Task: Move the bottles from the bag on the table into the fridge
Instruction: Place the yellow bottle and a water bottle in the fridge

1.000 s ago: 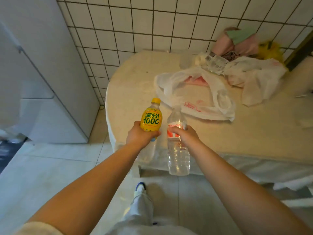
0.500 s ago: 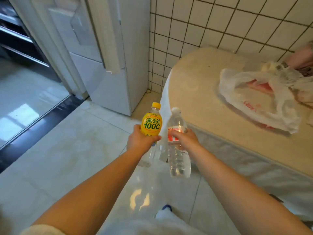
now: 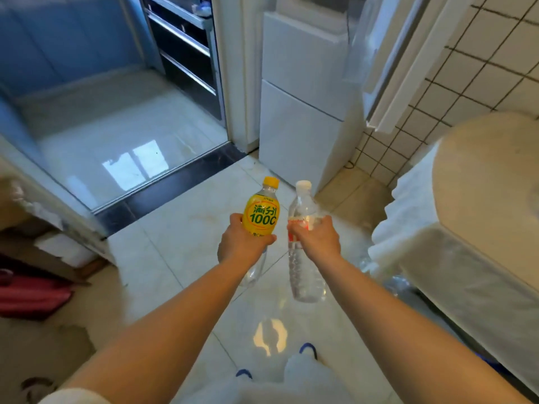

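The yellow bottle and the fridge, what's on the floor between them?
Nothing: in the head view only bare floor tiles lie between the yellow bottle and the fridge.

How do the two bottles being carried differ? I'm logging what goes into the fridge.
The yellow-label bottle has a yellow cap and a big yellow wrap; the clear water bottle has a white cap and a narrow red-and-white band. The left hand holds the yellow-label bottle, the right hand the clear water bottle, which looks taller and slimmer. Both are clear plastic, capped, roughly upright, gripped around the middle.
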